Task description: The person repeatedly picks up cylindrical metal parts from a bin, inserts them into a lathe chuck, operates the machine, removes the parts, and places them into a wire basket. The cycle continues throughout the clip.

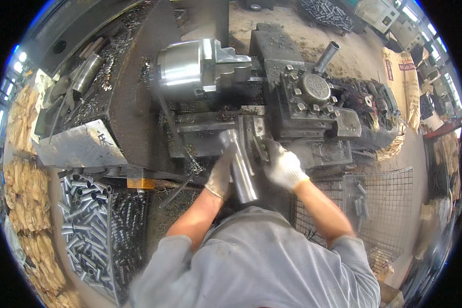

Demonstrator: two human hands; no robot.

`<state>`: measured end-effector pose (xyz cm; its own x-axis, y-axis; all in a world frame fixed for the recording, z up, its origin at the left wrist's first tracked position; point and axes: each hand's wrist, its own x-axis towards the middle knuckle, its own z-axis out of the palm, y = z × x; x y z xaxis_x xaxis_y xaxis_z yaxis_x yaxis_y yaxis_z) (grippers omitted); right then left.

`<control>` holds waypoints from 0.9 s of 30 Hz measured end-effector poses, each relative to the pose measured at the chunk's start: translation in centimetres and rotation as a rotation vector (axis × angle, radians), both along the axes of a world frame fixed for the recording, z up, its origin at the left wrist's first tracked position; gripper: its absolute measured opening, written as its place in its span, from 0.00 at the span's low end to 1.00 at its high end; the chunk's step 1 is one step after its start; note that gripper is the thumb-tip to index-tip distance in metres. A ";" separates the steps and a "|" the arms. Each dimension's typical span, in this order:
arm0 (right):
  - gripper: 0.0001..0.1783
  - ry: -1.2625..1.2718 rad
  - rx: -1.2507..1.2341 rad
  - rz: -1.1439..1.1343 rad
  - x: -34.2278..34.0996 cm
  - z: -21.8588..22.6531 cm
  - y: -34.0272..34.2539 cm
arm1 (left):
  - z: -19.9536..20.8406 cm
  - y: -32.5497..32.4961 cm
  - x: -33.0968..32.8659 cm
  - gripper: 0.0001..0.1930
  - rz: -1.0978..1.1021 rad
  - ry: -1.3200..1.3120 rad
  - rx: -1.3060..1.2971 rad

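My left hand (221, 172), in a soiled white work glove, is closed around a shiny metal tube (245, 178). The tube stands tilted in front of my body, its upper end near the lathe carriage (252, 134). To its right is my right hand (286, 168), gloved too, with dark-stained fingers bent at the carriage's front edge. What those fingers hold or touch is hidden. Beyond my hands are the lathe's bright chuck (182, 65), its jaws pointing right, and the bolted tool post (313, 90) with a handle sticking up.
At lower left a bin of many cut metal tubes (84, 226) stands beside the machine. A wire mesh basket (380, 210) with a few tubes is at my right. Metal chips and a cylinder (87, 72) lie on the headstock. A paper sack (403, 84) stands at far right.
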<state>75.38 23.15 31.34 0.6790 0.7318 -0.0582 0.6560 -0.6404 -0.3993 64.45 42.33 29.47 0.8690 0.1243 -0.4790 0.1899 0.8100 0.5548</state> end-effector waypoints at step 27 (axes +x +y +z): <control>0.20 -0.641 -0.556 0.475 31.1 15.9 11.0 | -6.9 6.5 -6.0 0.20 0.540 0.119 0.688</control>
<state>106.46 34.19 47.25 0.3434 0.9176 -0.2004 0.8824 -0.2421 0.4035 58.40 48.84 22.61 0.5577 0.7976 -0.2300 -0.0346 0.2993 0.9535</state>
